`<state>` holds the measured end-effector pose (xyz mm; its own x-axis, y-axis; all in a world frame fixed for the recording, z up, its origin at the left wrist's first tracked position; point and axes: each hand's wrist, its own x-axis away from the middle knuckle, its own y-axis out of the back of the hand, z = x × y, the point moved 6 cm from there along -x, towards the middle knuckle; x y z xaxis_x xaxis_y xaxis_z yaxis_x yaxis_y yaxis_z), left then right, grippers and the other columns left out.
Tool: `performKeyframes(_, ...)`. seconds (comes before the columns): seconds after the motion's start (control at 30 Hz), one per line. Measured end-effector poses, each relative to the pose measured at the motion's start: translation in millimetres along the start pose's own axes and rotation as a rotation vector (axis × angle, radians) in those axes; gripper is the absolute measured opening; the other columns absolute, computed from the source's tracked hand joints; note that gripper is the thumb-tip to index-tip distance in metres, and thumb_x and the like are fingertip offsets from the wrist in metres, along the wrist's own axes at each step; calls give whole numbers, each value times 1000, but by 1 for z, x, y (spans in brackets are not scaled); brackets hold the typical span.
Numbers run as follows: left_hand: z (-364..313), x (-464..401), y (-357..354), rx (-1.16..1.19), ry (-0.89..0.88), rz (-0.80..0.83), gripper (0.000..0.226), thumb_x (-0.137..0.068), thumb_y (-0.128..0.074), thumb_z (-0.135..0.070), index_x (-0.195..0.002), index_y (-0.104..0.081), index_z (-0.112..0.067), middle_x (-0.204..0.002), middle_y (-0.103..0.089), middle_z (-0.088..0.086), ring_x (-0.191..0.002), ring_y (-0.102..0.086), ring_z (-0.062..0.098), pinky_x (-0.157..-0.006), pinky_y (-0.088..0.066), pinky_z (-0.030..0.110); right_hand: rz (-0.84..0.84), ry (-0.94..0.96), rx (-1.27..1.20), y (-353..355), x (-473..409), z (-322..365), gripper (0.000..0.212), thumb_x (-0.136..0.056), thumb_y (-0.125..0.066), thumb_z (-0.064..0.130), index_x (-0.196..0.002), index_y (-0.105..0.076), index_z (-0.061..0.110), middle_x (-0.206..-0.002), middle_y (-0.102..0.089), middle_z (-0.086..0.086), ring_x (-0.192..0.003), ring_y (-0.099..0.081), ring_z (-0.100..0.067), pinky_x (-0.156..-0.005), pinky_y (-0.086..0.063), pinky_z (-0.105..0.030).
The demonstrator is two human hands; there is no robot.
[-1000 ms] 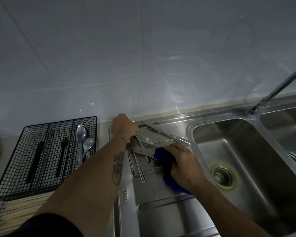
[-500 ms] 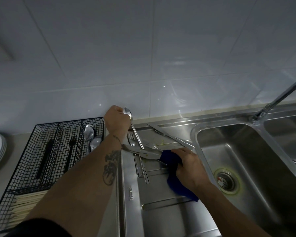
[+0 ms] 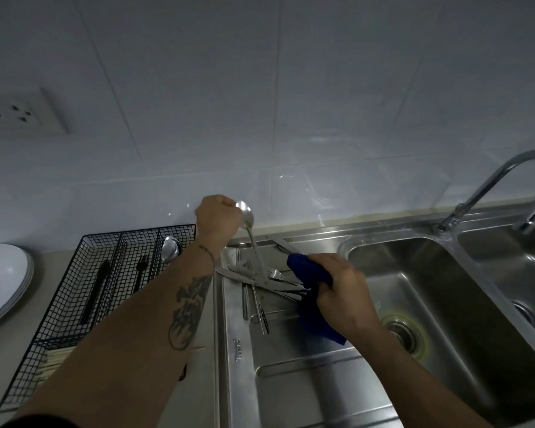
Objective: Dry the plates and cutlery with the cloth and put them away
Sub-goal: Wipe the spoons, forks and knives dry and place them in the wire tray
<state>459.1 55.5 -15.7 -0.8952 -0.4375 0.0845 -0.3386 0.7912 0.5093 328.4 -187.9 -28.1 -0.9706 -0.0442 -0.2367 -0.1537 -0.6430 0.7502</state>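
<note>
Left hand (image 3: 218,222) gripping spoon (image 3: 248,222), bowl up, handle hidden among piled cutlery (image 3: 260,278) on drainboard (image 3: 291,381); right hand (image 3: 342,293) clutching blue cloth (image 3: 311,273), fingers partly hidden.

The left hand (image 3: 218,222) has lifted a spoon (image 3: 250,233) out of the cutlery pile (image 3: 260,278) on the drainboard: a second ago it was down among the pieces, now it is raised toward the far wall, bowl up. The right hand (image 3: 342,291) has bunched the blue cloth (image 3: 309,268) higher, just beside the spoon's handle.
</note>
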Motion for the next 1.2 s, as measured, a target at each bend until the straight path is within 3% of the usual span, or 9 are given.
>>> performKeyframes(0.13, -7, 52, -18, 81, 59, 297, 20, -83, -59, 6, -89, -75, -5, -85, -71, 6, -70, -70, 19, -65, -62, 32, -73, 116, 46, 12, 12, 25, 60, -68, -58, -12, -122, -66, 13, -120, -64, -2, -103, -60, -17, -94, -30, -1)
performKeyframes(0.2, -9, 85, -24, 177, 120, 414, 18, -82, -62, 10, -86, -74, -2, -82, -71, 12, -74, -71, 25, -69, -63, 37, -85, 191, 84, 16, 21, 36, 61, -65, -58, -11, -122, -66, 9, -123, -64, -5, -107, -60, -22, -99, -42, -16)
performKeyframes(0.27, -9, 111, -27, 222, 152, 510, 18, -80, -64, 13, -82, -74, -2, -83, -73, 14, -75, -72, 25, -64, -62, 32, -75, 286, 140, 19, 34, 45, 60, -62, -58, -7, -119, -68, 7, -123, -64, -8, -107, -61, -26, -95, -51, -31)
performKeyframes(0.37, -4, 141, -28, 234, 160, 628, 18, -80, -64, 15, -87, -75, 1, -83, -75, 13, -73, -72, 22, -59, -58, 27, -46, 380, 243, 21, 55, 42, 57, -55, -69, -6, -111, -71, 6, -117, -67, -10, -104, -62, -26, -91, -51, -32)
performKeyframes(0.57, 9, 175, -25, 170, 139, 642, 22, -82, -61, 14, -85, -73, -4, -88, -72, 12, -74, -66, 21, -73, -62, 34, -61, 200, 337, 36, 74, 23, 64, -56, -71, -6, -117, -69, 14, -118, -65, -3, -102, -61, -27, -73, -58, -36)
performKeyframes(0.67, 7, 185, -22, 214, 137, 669, 24, -83, -58, 16, -87, -74, -2, -88, -73, 15, -74, -66, 21, -79, -60, 38, -51, 308, 376, 38, 86, 36, 68, -59, -70, -4, -123, -64, 14, -123, -62, -4, -106, -56, -27, -86, -51, -31)
performKeyframes(0.83, -2, 195, -18, 265, 108, 702, 14, -86, -60, 14, -91, -67, 2, -87, -68, 16, -68, -64, 19, -60, -59, 26, -141, 316, 339, 44, 98, 42, 48, -67, -64, 4, -114, -66, 14, -119, -60, -6, -105, -48, -22, -85, -46, -27)
performKeyframes(0.97, -3, 201, -15, 289, 90, 705, 9, -88, -62, 10, -91, -63, 1, -87, -68, 15, -75, -68, 22, -65, -60, 26, -146, 342, 387, 48, 100, 47, 38, -70, -57, 12, -106, -66, 15, -113, -60, -6, -96, -50, -25, -77, -47, -29)
performKeyframes(1.2, -23, 218, 16, -306, -231, 937, 12, -93, -64, -23, -92, -71, -14, -76, -70, 2, -66, -66, 14, -67, -53, 28, -192, 311, 506, 69, 99, 31, 35, -65, -62, 11, -99, -67, 12, -108, -60, -8, -91, -49, -26, -69, -44, -29)
